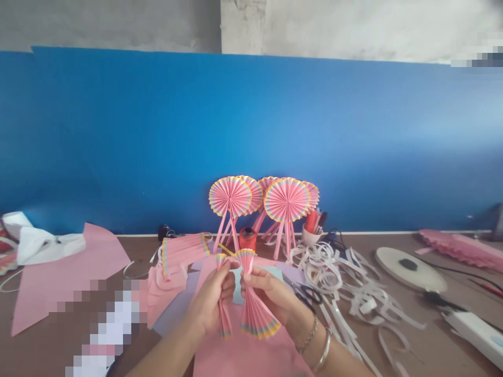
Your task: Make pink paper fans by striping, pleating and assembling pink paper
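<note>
Pinched at its middle in my left hand (212, 296) is a narrow bunch of pleated pink paper (225, 318), with yellow and blue edging at both ends. My right hand (271, 288) grips a second pleated pink paper piece (257, 314) at its waist, so the ends flare out like a bow. The two pieces are side by side; whether they join behind the fingers I cannot tell. Beneath the hands lie pink paper sheets (239, 356). Dark-handled scissors (310, 293) rest just beyond my right wrist.
Several finished round pink fans (287, 200) lean against the blue partition (157, 131). Curled white paper strips (326, 267) pile up at right, near a white round-based device (411, 268). A red roll (247, 239) and a pen cup (312, 235) stand behind. Pink sheets (74, 267) lie left.
</note>
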Demonstrator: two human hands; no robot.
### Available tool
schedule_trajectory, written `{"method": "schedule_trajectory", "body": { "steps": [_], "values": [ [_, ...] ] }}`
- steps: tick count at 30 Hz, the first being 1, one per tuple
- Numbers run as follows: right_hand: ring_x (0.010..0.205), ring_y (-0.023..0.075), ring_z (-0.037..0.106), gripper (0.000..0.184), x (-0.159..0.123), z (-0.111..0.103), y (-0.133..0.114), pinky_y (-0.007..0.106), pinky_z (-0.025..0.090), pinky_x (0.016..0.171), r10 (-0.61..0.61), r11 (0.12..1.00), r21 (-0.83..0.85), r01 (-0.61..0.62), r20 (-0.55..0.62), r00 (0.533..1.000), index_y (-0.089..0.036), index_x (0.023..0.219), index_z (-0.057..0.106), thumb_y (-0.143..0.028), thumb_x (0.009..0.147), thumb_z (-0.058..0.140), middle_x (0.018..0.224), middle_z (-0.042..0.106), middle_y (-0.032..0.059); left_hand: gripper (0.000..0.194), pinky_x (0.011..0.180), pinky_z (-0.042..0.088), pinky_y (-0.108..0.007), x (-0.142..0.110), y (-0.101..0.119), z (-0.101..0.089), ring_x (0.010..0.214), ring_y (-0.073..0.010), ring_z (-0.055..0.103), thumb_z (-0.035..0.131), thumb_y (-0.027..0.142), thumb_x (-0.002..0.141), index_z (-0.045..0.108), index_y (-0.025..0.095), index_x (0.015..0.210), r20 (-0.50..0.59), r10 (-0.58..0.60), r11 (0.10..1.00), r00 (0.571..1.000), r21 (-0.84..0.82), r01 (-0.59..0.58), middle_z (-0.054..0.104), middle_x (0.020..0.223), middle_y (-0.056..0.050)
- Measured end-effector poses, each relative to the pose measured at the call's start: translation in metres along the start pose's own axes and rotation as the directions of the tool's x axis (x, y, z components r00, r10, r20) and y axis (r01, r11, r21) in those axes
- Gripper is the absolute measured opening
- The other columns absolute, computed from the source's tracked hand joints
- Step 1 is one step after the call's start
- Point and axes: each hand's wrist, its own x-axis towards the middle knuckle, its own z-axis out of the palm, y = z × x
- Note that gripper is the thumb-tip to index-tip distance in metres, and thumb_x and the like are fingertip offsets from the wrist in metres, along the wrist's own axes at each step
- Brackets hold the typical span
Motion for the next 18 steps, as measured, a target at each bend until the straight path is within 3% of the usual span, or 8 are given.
{"method": "schedule_trajectory", "body": {
  "steps": [4, 8, 18],
  "values": [
    [0.061, 0.0101, 0.049, 0.019, 0.0, 0.004, 0.004, 0.025, 0.038, 0.068, 0.001, 1.0, 0.03, -0.002, 0.054, 0.999, -0.015, 0.075, 0.068, -0.027, 0.063, 0.077, 0.067, 0.058, -0.0016, 0.041, 0.042, 0.02, -0.019, -0.003, -0.004, 0.003, 0.041, -0.0044, 0.029, 0.065, 0.057, 0.069, 0.054, 0.017, 0.075, -0.051, 0.078, 0.989, 0.996, 0.126, -0.071, 0.036, 0.052, 0.01],
    [0.06, 0.0103, 0.048, 0.02, -0.001, 0.007, 0.007, 0.026, 0.038, 0.068, -0.012, 0.999, 0.044, 0.008, 0.087, 0.996, -0.016, 0.077, 0.068, -0.028, 0.063, 0.076, 0.068, 0.058, -0.0014, 0.039, 0.049, 0.033, -0.02, -0.009, -0.004, 0.007, 0.051, -0.0093, 0.047, 0.061, 0.056, 0.073, 0.056, 0.018, 0.079, -0.101, 0.106, 0.978, 0.989, 0.19, -0.085, 0.052, 0.063, 0.004],
    [0.055, 0.0083, 0.052, 0.024, 0.008, -0.003, 0.016, 0.023, 0.039, 0.065, 0.048, 0.996, 0.064, -0.059, 0.165, 0.985, -0.013, 0.074, 0.065, -0.03, 0.062, 0.079, 0.063, 0.057, -0.0024, 0.04, 0.052, 0.037, -0.023, -0.014, -0.002, 0.012, 0.051, -0.0133, 0.052, 0.05, 0.053, 0.082, 0.062, 0.017, 0.095, -0.077, 0.109, 0.937, 0.991, 0.34, -0.077, 0.054, 0.056, 0.003]
  ]
}}
